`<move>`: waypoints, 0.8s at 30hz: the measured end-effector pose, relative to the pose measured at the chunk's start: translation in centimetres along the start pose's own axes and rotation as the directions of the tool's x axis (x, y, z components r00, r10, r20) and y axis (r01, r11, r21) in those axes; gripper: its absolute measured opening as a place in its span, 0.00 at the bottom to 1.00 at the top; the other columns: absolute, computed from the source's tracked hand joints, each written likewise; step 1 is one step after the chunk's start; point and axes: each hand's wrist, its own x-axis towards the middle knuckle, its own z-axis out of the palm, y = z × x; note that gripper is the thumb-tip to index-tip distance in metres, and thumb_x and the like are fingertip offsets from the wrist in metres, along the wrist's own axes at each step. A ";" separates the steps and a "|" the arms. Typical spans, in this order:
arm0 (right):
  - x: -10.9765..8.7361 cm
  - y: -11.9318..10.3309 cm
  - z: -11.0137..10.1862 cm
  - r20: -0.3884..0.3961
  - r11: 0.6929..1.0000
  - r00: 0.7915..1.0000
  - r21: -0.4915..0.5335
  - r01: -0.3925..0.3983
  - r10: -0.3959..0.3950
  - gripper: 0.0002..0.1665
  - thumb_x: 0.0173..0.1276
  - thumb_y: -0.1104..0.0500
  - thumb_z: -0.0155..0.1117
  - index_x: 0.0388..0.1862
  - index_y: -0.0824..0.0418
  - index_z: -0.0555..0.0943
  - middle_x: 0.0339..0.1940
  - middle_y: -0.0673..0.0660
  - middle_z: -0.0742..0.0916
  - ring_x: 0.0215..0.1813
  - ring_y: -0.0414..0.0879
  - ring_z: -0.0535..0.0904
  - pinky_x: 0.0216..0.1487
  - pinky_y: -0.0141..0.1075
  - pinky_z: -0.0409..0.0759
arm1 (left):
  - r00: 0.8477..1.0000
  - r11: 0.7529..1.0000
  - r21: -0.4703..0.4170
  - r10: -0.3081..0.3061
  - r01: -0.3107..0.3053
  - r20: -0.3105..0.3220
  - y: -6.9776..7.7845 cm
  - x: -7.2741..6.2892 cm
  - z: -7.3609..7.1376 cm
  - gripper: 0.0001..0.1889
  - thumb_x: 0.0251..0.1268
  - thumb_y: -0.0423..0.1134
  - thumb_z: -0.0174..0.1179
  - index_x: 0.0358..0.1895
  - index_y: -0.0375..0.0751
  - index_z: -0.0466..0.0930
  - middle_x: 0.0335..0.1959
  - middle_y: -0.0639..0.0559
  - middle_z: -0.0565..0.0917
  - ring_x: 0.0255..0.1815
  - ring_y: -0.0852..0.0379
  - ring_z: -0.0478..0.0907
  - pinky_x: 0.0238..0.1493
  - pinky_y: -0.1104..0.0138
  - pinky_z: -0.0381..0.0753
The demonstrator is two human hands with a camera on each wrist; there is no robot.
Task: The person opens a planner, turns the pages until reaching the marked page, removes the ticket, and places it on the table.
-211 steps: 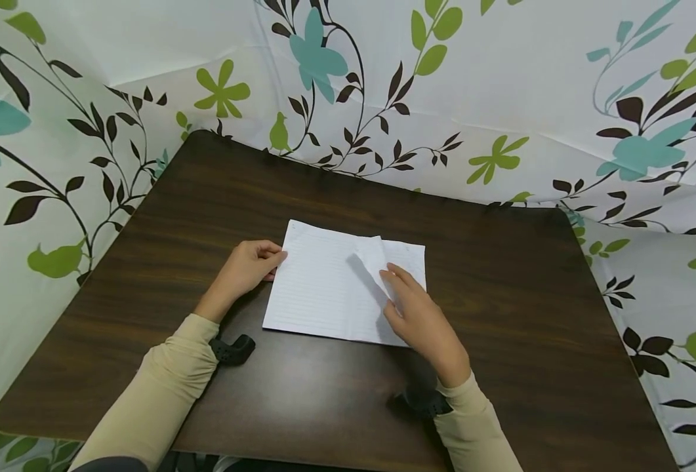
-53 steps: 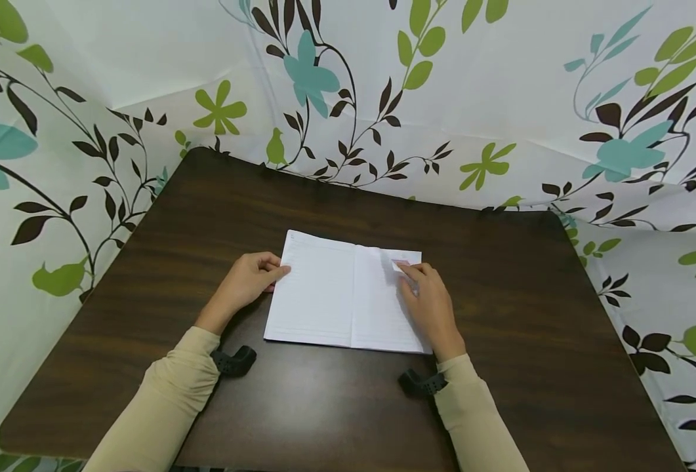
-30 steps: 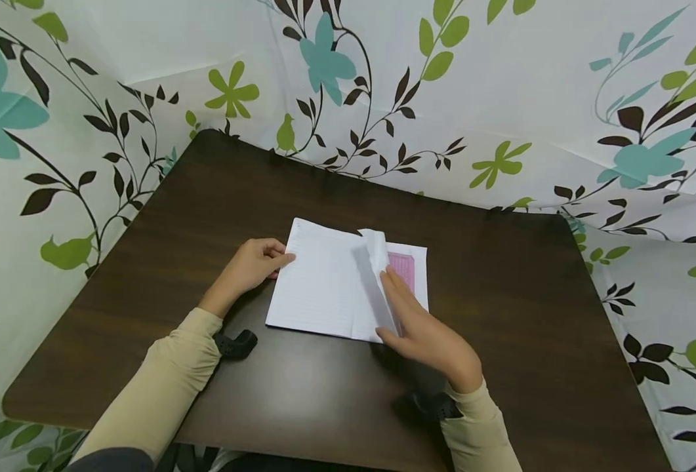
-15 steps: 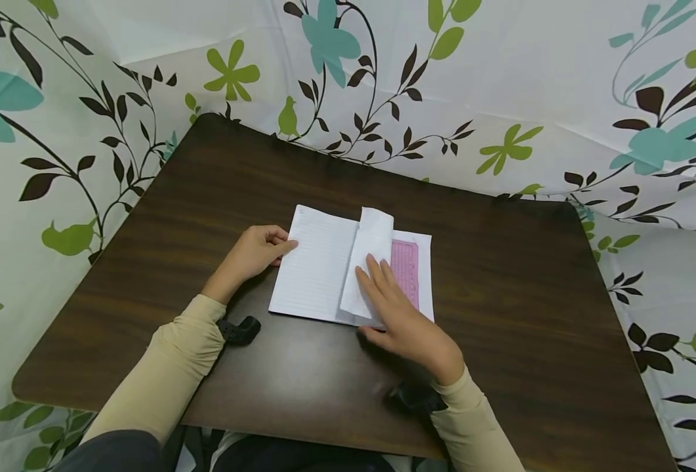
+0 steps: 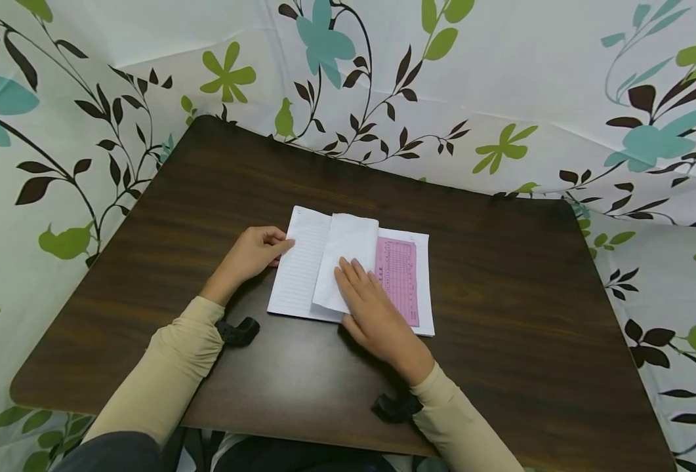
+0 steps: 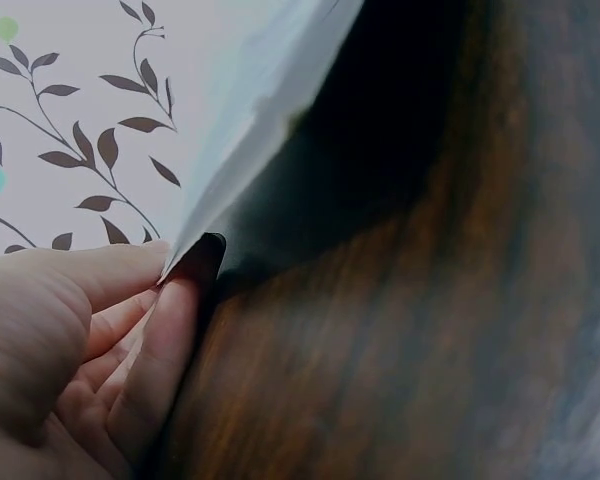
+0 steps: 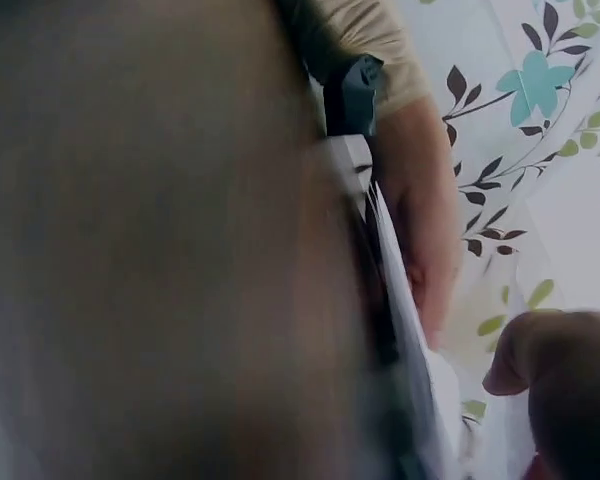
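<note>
A notebook [image 5: 298, 269] with lined white pages lies spread on the dark table. My left hand [image 5: 254, 253] pinches its left edge, thumb on top; the left wrist view shows thumb and fingers [image 6: 152, 350] on the pages and dark cover. Over the middle of the notebook, a lifted page [image 5: 353, 237] leans leftward. My right hand [image 5: 377, 321] rests against that page with fingers fairly straight. On the right-hand side, a pink printed table [image 5: 403, 275] shows, partly covered by my right hand. The right wrist view is blurred, with part of my right hand [image 7: 570, 385] at the edge.
The brown wood-grain table [image 5: 513, 314] extends on all sides of the notebook. A white curtain [image 5: 418, 124] with leaf and flower prints hangs along its back and sides. Black wrist cameras [image 5: 239, 332] sit on both wrists.
A page was turned earlier, and the pink printed table came into view on the right. My right hand has since swept leftward with another page. My left hand stays at the left edge.
</note>
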 end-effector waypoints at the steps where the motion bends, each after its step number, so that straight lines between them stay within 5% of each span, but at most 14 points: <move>1: 0.1 0.0 0.2 -0.004 1.000 1.000 -0.005 0.006 -0.006 0.43 0.74 0.61 0.58 0.85 0.64 0.55 0.87 0.60 0.58 0.88 0.56 0.49 0.86 0.56 0.52 | 1.000 1.000 -0.005 -0.003 0.003 0.000 0.1 0.0 0.0 0.16 0.78 0.45 0.62 0.51 0.34 0.86 0.41 0.41 0.88 0.30 0.61 0.81 0.35 0.73 0.83; 5: 0.5 0.0 1.1 -0.024 1.000 0.999 0.006 0.030 -0.030 0.39 0.77 0.59 0.58 0.84 0.62 0.60 0.86 0.58 0.61 0.88 0.54 0.52 0.86 0.55 0.51 | 1.000 1.000 -0.005 -0.005 0.005 0.008 0.2 0.1 0.0 0.17 0.79 0.45 0.60 0.52 0.33 0.86 0.41 0.41 0.87 0.31 0.61 0.82 0.35 0.74 0.84; 12: 1.0 -0.1 2.4 0.024 0.997 0.997 -0.007 0.077 -0.077 0.34 0.84 0.49 0.53 0.84 0.52 0.61 0.88 0.54 0.57 0.89 0.54 0.44 0.82 0.70 0.41 | 1.000 1.000 0.001 0.016 -0.016 0.012 0.4 0.4 0.0 0.19 0.81 0.49 0.56 0.55 0.35 0.86 0.41 0.41 0.87 0.32 0.61 0.82 0.36 0.73 0.85; 18: 1.2 -0.4 2.7 0.032 0.991 0.991 -0.024 0.129 -0.128 0.34 0.83 0.46 0.55 0.83 0.50 0.64 0.89 0.53 0.55 0.90 0.53 0.42 0.84 0.67 0.44 | 1.000 1.000 0.001 0.011 -0.011 0.012 0.5 0.1 0.1 0.22 0.78 0.56 0.59 0.53 0.39 0.87 0.40 0.43 0.88 0.33 0.57 0.84 0.37 0.68 0.85; 24: 1.4 -0.4 2.8 0.017 0.971 0.971 -0.017 0.238 -0.238 0.32 0.83 0.47 0.57 0.81 0.52 0.68 0.86 0.52 0.63 0.88 0.46 0.53 0.87 0.49 0.50 | 0.999 0.999 0.000 -0.036 0.036 0.038 0.4 -0.3 0.0 0.27 0.72 0.61 0.64 0.54 0.40 0.85 0.40 0.46 0.91 0.33 0.56 0.83 0.38 0.66 0.81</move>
